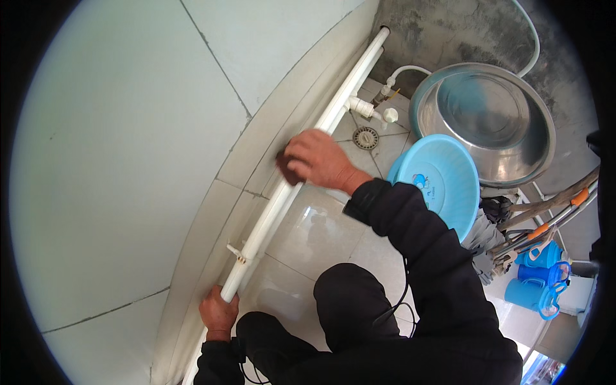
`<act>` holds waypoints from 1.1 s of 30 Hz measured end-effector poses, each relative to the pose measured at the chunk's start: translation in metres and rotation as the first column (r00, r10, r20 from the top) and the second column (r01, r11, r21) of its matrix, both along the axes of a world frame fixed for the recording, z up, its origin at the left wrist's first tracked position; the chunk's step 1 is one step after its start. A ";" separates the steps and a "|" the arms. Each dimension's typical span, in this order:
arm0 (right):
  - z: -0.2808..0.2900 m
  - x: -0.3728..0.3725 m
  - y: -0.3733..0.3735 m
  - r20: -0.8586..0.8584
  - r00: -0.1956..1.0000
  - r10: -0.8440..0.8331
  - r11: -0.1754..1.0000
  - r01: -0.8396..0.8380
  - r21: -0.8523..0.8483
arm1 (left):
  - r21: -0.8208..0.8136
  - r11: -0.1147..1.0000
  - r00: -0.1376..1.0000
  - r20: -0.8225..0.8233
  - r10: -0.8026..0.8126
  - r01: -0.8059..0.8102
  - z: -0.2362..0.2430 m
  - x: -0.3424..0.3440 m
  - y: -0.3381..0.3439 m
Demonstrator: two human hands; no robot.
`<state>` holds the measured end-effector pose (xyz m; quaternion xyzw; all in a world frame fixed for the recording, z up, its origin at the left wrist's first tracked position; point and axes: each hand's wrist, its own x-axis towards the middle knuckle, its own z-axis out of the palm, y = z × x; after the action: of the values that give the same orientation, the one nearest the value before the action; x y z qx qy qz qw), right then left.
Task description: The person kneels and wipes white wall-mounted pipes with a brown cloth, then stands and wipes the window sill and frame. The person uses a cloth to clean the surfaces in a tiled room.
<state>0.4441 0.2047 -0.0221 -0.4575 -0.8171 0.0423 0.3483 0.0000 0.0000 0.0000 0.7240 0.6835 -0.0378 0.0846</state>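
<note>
A long white pipe [273, 215] runs along the foot of the tiled wall, from the lower left up to the far grey wall. My left hand [218, 312] is closed around its near part, below a small pipe clip [236, 252]. Farther up, my right hand [321, 159] presses a dark reddish-brown cloth or sponge [288, 169] against the pipe; blur and my fingers hide its exact kind. Beyond that hand, a white branch fitting [360, 106] sticks out from the pipe toward a round floor drain [366, 138].
Right of the drain, a light blue plastic basin [449, 173] and a large steel basin [484, 115] stand tilted by the grey wall. Grey rags [484, 240], long-handled tools [545, 221] and blue jugs [525, 292] are at the right. My knees are over the tiled floor [308, 231].
</note>
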 end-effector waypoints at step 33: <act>0.016 0.075 -0.024 -0.883 0.011 -0.469 0.847 0.291 -0.446 | 0.003 1.000 0.999 0.030 0.016 -0.016 -0.007 0.003 0.001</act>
<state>0.5196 0.1810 -0.0059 -0.5393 -0.2260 0.2897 0.7577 0.0026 0.0014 -0.0072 0.7192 0.6880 -0.0253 0.0939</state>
